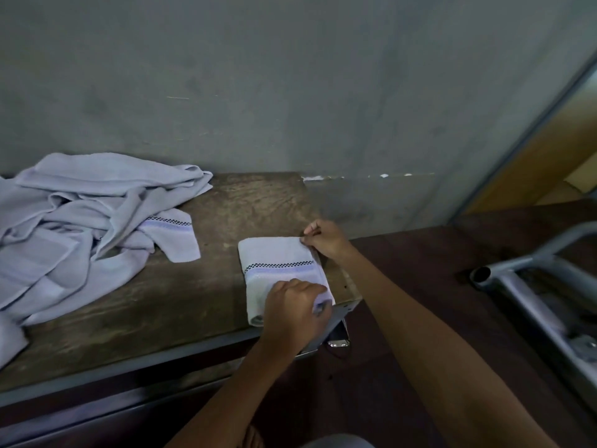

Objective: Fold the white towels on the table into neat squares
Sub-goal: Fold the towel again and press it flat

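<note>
Left hand (294, 307) curls round the near end of the folded towel (277, 261), while the right hand (324, 238) pinches its far right corner. The towel's long axis runs away from the person, at the right corner of the tabletop (193, 295). Unfolded towels (80, 221) lie heaped well apart to the left, nearer the left hand.

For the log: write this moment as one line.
left hand grips folded white striped towel | right hand pinches far corner | crumpled white towels unfolded

Folded towel (277, 263) at table corner; unfolded towels (80, 218) heaped left.
</note>
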Tool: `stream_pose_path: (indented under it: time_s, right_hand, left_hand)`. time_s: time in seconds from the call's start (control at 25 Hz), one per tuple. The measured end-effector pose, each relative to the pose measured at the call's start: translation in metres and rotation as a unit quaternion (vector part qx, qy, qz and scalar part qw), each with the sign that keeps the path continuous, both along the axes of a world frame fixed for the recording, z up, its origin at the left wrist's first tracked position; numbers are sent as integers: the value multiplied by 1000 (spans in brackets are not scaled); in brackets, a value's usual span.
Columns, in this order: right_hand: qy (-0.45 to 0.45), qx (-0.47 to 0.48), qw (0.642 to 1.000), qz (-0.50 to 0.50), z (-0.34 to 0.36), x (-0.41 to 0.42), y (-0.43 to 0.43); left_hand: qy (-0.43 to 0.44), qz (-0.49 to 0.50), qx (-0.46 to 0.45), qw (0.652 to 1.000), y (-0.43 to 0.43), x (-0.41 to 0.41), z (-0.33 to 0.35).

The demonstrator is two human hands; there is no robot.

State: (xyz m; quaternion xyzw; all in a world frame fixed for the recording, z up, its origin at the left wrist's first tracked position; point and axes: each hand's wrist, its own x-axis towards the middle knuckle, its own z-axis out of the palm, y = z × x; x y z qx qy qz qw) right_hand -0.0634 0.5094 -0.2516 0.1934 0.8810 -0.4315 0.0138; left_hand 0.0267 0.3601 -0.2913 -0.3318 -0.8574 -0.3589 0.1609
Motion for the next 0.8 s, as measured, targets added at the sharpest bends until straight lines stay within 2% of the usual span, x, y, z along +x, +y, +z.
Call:
stream_pose_path:
  time_s: [0.08, 0.12, 0.16, 0.24, 0.32, 0.4, 0.48, 0.6, 0.68, 0.8]
  right_hand:
    - [18, 17, 1000, -1, -4, 7, 4]
    - [13, 37, 999, 4, -6, 13, 8]
    - [-11, 69, 997, 18, -8, 22, 11]
    - [-79, 107, 989, 68, -10, 42, 11]
    - [-93, 79, 989, 85, -10, 50, 6]
    - [-57, 101, 990, 82, -7, 43, -7]
    - [-26, 134, 987, 87, -3, 30, -28]
    - [2, 95, 987, 129, 0, 20, -65]
    - [23, 78, 987, 137, 1, 27, -73]
    - [83, 103, 990, 42, -4, 47, -51]
  left_hand:
    - [-5, 47, 45, 998, -11, -24, 13]
    - [-6, 77, 18, 997, -20, -44, 17]
    - [-24, 95, -48, 994, -31, -68, 18]
    - [-125, 41, -173, 976, -55, -110, 16]
    - [-204, -58, -203, 956, -69, -127, 11]
    - [-215, -76, -185, 956, -81, -123, 5]
    - [-244, -42, -161, 955, -99, -113, 5]
    - [-260, 7, -170, 951, -132, -89, 7]
    - [-310, 37, -165, 936, -148, -73, 13]
    - [-312, 102, -111, 938, -154, -69, 18]
